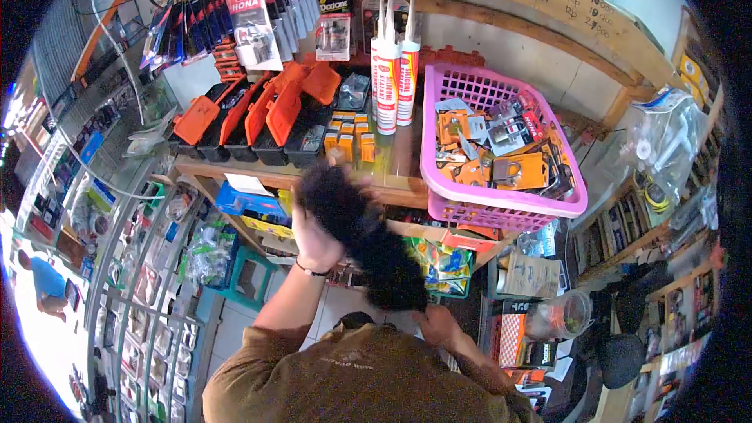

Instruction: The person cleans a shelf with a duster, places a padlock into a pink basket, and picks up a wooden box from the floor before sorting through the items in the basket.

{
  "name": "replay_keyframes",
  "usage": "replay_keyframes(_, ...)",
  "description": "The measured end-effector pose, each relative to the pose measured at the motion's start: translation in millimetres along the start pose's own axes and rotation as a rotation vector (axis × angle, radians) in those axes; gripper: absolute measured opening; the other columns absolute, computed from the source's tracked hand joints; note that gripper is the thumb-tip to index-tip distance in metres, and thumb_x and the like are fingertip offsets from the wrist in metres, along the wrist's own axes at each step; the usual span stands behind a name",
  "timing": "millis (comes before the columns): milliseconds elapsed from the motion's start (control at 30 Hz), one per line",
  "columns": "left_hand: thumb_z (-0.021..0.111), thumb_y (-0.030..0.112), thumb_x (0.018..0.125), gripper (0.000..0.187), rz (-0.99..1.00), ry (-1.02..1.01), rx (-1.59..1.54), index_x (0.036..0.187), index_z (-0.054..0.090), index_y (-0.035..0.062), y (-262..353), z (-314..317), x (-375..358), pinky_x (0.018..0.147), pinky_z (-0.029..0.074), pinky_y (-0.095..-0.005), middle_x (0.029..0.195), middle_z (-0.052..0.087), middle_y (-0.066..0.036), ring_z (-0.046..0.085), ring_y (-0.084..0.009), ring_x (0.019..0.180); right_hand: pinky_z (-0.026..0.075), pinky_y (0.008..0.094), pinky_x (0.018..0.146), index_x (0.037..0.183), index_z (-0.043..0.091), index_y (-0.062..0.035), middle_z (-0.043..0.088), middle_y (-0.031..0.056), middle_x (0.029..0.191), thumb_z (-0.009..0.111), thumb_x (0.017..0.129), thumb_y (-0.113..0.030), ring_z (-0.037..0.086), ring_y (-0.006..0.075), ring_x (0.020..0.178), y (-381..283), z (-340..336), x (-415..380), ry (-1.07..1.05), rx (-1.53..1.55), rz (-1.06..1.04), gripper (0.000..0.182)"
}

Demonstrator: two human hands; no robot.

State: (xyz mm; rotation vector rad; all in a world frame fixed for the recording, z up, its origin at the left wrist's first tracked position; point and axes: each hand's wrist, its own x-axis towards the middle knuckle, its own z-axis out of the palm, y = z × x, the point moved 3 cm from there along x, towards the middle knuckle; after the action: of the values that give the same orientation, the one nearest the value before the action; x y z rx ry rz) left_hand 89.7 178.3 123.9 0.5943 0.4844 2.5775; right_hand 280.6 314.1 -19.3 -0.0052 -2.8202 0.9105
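A fluffy black duster (376, 247) runs diagonally in front of my chest, its upper end close to the shelf edge and blurred. My right hand (440, 324) is closed at the duster's lower end, where the handle itself is hidden. Raised against the duster's upper part is my left hand (317, 239), with a bracelet at the wrist. Its palm side shows, but the duster covers most of its fingers. Just beyond the duster's tip are several small orange-and-white boxes (345, 141) and black bins with orange lids (274, 113).
Silicone sealant tubes (386, 86) stand on the wooden shelf (399, 182). A pink basket (505, 202) of packaged hardware is to the right. Blister packs (254, 27) hang above. A glass display case (149, 305) is at left, with a person in blue (48, 282) beyond it.
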Motion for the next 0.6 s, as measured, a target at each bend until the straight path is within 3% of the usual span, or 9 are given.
replay_keyframes(100, 0.025, 0.060, 0.081, 0.070, -0.168, -0.153, -0.008, 0.130, 0.029, 0.0100, -1, -11, 7, 0.091, 0.033, -0.0519, 0.121, 0.043, -0.016, 0.043, -0.0360, 0.108, 0.035, 0.0466, 0.047, 0.062, 0.053, 0.0033, 0.050, 0.0240, 0.057, 0.048, 0.082, -0.030, 0.051, 0.0397, 0.054, 25, 19, -7, 0.020, 0.043, 0.079, 0.039)
replay_keyframes(233, 0.025, 0.064, 0.080, 0.075, -0.176, 0.068, -0.119, 0.127, 0.033, 0.0061, -2, 6, 11, 0.094, 0.032, -0.0469, 0.121, 0.044, -0.016, 0.044, -0.0309, 0.109, 0.037, 0.0481, 0.051, 0.064, 0.055, 0.0038, 0.050, 0.0256, 0.058, 0.048, 0.081, -0.030, 0.052, 0.0415, 0.057, 41, 38, -7, -0.151, 0.070, 0.275, 0.039)
replay_keyframes(300, 0.025, 0.062, 0.080, 0.073, -0.232, 0.077, 0.239, 0.127, 0.033, 0.0074, -1, -1, 17, 0.092, 0.035, -0.0480, 0.118, 0.045, -0.016, 0.044, -0.0307, 0.109, 0.037, 0.0460, 0.046, 0.072, 0.056, 0.0042, 0.051, 0.0245, 0.057, 0.048, 0.081, -0.030, 0.052, 0.0404, 0.053, -3, 19, 3, 0.380, 0.189, -0.208, 0.036)
replay_keyframes(333, 0.025, 0.062, 0.080, 0.072, -0.270, 0.209, 0.543, 0.127, 0.033, 0.0079, 0, -1, 19, 0.091, 0.035, -0.0483, 0.117, 0.045, -0.016, 0.044, -0.0306, 0.108, 0.037, 0.0460, 0.046, 0.072, 0.056, 0.0042, 0.051, 0.0245, 0.057, 0.048, 0.081, -0.030, 0.052, 0.0404, 0.053, -1, 13, 1, 0.383, 0.190, -0.213, 0.036)
replay_keyframes(367, 0.025, 0.062, 0.081, 0.071, -0.096, -0.273, 0.141, 0.128, 0.032, 0.0093, 1, -8, 14, 0.090, 0.036, -0.0492, 0.118, 0.045, -0.016, 0.044, -0.0306, 0.109, 0.037, 0.0448, 0.045, 0.074, 0.055, 0.0043, 0.051, 0.0236, 0.057, 0.049, 0.080, -0.029, 0.052, 0.0390, 0.052, 9, 9, -1, 0.254, 0.116, -0.083, 0.035)
replay_keyframes(400, 0.023, 0.062, 0.081, 0.072, -0.066, 0.086, -0.032, 0.129, 0.031, 0.0083, 3, 3, 9, 0.091, 0.035, -0.0487, 0.118, 0.046, -0.015, 0.044, -0.0306, 0.110, 0.037, 0.0437, 0.045, 0.075, 0.055, 0.0045, 0.051, 0.0227, 0.056, 0.049, 0.080, -0.028, 0.053, 0.0375, 0.051, 17, 9, -3, 0.121, 0.042, 0.049, 0.034)
replay_keyframes(467, 0.023, 0.062, 0.081, 0.074, -0.153, 0.137, -0.122, 0.129, 0.030, 0.0067, 1, 9, 6, 0.092, 0.033, -0.0484, 0.119, 0.045, -0.014, 0.043, -0.0302, 0.110, 0.038, 0.0432, 0.047, 0.074, 0.055, 0.0046, 0.051, 0.0224, 0.057, 0.049, 0.080, -0.028, 0.053, 0.0380, 0.054, 23, 8, 3, -0.070, 0.029, 0.184, 0.034)
replay_keyframes(533, 0.025, 0.064, 0.080, 0.077, -0.142, -0.117, -0.121, 0.128, 0.029, 0.0040, 2, -5, 9, 0.095, 0.030, -0.0483, 0.120, 0.043, -0.021, 0.044, -0.0340, 0.107, 0.038, 0.0428, 0.048, 0.072, 0.054, 0.0048, 0.052, 0.0221, 0.058, 0.048, 0.080, -0.029, 0.053, 0.0385, 0.056, 36, 21, -5, -0.261, 0.026, 0.326, 0.035)
replay_keyframes(600, 0.025, 0.064, 0.079, 0.077, -0.195, -0.259, -0.140, 0.129, 0.028, 0.0043, -2, -19, 17, 0.094, 0.031, -0.0483, 0.119, 0.042, -0.024, 0.044, -0.0357, 0.107, 0.039, 0.0428, 0.051, 0.066, 0.054, 0.0048, 0.052, 0.0232, 0.060, 0.047, 0.081, -0.029, 0.053, 0.0405, 0.062, 46, 32, -3, -0.112, 0.079, -0.008, 0.037)
